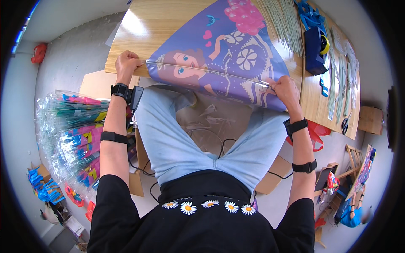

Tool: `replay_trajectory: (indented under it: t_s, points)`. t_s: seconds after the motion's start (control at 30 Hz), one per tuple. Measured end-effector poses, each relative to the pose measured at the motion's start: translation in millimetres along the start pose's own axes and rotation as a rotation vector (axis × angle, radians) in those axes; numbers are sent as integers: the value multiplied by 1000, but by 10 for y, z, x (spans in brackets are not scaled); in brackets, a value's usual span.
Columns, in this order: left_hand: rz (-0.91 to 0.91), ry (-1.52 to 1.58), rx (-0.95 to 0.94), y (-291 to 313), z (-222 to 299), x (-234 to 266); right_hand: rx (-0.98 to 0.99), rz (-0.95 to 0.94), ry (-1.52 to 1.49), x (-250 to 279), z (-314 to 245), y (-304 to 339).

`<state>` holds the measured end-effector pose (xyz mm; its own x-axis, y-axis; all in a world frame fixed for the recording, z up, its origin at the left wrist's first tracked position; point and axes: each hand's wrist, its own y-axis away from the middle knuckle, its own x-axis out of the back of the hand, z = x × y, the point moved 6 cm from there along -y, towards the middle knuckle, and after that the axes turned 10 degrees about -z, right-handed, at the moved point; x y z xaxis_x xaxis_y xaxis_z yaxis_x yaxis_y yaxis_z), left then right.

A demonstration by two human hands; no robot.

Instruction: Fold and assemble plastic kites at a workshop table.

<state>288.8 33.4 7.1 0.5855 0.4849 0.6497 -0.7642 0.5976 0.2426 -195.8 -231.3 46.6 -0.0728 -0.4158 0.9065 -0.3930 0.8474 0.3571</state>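
A purple printed kite sail (253, 55) with a cartoon princess on it lies over the table's near edge. Its lower part hangs down toward my knees. A thin shiny strip (219, 75) runs straight across the print between my hands; whether it is clear tape or a rod, I cannot tell. My left hand (128, 64) pinches the strip's left end beside the sail's left corner. At the other end, my right hand (287, 90) closes on the strip and the sail near its right edge. The fingertips of both hands are partly hidden.
Pale thin sticks (282, 25) lie on the wooden table (147, 29), right of the sail. Beyond them are a dark blue tape dispenser (316, 50) and black scissors (345, 125). Plastic-wrapped colourful bundles (78, 135) stand at my left. A red bag (316, 134) hangs below the table.
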Motion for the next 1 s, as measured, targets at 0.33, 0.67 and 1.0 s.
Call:
replay_trajectory:
  t_s: [0.33, 0.67, 1.0]
  points:
    - [-14, -14, 2, 7, 31, -22, -66, -64, -69, -123, 237, -157]
    - [-26, -11, 4, 32, 102, -37, -30, -109, -226, -124, 258, -133]
    - [56, -294, -374, 120, 911, -130, 5, -80, -204, -119, 233, -125]
